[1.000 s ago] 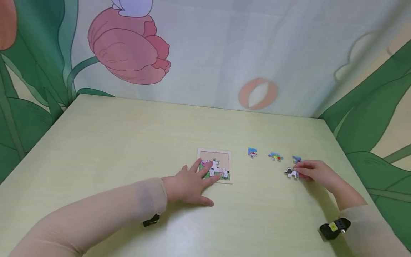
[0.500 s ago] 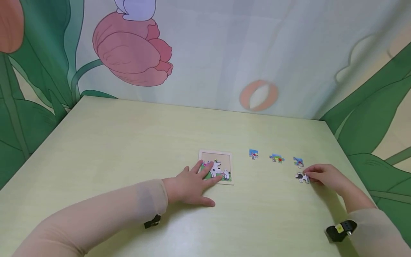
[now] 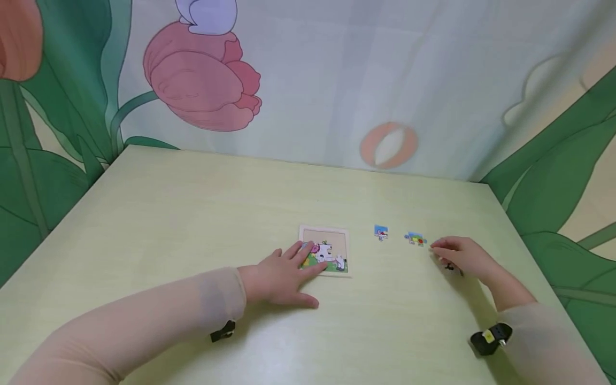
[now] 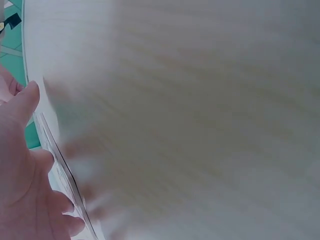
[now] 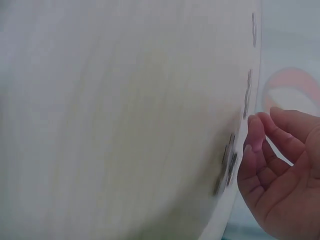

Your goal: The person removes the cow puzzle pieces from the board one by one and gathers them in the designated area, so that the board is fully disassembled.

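Note:
In the head view my left hand (image 3: 284, 278) lies with spread fingers over the lower left of a small framed jigsaw puzzle (image 3: 341, 240). A cow picture (image 3: 323, 251) fills its lower part; the upper part shows bare backing. In the left wrist view, fingertips reach over the puzzle's edge (image 4: 70, 177). My right hand (image 3: 464, 259) hovers at the right with loosely curled fingers, nothing visible between them. Beneath it a black-and-white puzzle piece (image 3: 450, 266) partly shows. To its left lies a blue-and-green puzzle piece (image 3: 416, 238). Another blue piece is hidden behind this hand.
Between the framed puzzle and the right hand lies a blue puzzle piece (image 3: 381, 232) with a tab. The pale table (image 3: 216, 198) ends at a printed curtain (image 3: 308, 80) along the back. Green leaf-printed cloth (image 3: 568, 182) borders the right side.
My right hand moved the black-and-white piece right, let go of it, then shifted left and slightly forward, covering the rightmost blue piece. My left hand stays on the puzzle.

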The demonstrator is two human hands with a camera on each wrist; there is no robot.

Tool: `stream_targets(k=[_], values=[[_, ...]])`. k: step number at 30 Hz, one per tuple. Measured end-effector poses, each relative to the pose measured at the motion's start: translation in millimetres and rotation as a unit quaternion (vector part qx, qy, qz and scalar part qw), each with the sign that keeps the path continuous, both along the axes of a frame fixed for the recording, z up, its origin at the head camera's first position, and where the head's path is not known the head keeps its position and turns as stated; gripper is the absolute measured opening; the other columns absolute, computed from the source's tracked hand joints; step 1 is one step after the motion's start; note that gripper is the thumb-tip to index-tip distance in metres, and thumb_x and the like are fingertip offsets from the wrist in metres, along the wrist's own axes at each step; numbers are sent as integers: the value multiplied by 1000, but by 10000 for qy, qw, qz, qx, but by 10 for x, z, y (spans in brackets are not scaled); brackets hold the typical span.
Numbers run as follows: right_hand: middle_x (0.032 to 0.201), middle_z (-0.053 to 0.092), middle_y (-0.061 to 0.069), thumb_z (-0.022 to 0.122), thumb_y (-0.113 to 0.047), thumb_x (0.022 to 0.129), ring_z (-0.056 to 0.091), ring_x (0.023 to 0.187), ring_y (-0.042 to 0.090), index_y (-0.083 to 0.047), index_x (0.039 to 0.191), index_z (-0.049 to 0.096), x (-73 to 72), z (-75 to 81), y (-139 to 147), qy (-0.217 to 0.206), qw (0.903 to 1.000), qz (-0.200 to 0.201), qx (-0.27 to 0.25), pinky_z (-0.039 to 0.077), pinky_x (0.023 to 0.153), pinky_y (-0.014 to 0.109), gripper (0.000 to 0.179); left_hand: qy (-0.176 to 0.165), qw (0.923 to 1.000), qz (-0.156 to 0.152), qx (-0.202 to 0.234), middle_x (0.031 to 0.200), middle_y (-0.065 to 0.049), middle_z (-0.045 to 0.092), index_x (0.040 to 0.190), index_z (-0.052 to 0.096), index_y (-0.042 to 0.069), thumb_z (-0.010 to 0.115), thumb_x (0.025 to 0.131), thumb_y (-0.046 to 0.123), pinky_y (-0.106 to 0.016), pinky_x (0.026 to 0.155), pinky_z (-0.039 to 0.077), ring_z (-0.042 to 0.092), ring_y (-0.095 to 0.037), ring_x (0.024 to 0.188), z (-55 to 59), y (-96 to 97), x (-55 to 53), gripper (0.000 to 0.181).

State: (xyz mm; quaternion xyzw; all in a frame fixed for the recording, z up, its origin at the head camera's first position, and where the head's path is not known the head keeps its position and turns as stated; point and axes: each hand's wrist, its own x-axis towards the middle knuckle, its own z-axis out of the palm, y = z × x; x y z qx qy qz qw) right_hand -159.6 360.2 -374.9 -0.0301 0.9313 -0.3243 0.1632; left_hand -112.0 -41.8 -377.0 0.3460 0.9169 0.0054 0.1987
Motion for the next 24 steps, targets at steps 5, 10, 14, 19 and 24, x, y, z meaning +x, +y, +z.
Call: stream_targets(k=[5,10,14,19,24], values=[[97,62,12,54,-24,96,56,82,23,4,116,57,-34,7,-260,-20,9995,155,-263,48,67,32,35,-42,10000,-33,28,155,-15,0,150,14,34,41,85,69,-57,104,22,2,-34,141,2,25,7,79],[98,63,12,54,-20,95,56,82,23,4,114,59,-74,-6,-529,-31,9981,378,-483,49,71,32,31,-8,10000,-92,-4,155,-18,-1,149,14,36,40,86,69,-57,104,22,2,-33,141,-18,46,3,76],[95,63,10,56,-17,95,57,78,21,3,111,61,-123,-55,-798,-8,9960,652,-614,49,70,32,26,23,9999,-116,-48,154,-18,1,149,15,37,41,86,68,-57,104,23,3,-33,141,-43,54,0,75],[91,63,6,58,-17,93,58,76,19,-3,109,65,-156,-115,-1219,86,9931,998,-606,48,68,31,22,117,9998,-99,-105,154,-19,2,149,16,37,41,85,69,-55,104,25,3,-34,141,-83,45,-8,76],[100,63,3,58,-17,93,56,82,17,-9,120,63,-133,-95,-1619,232,9900,1385,-149,47,74,30,29,51,9999,-93,-102,155,-17,0,149,16,37,41,82,72,-56,104,24,1,-34,141,-88,36,-20,79]])
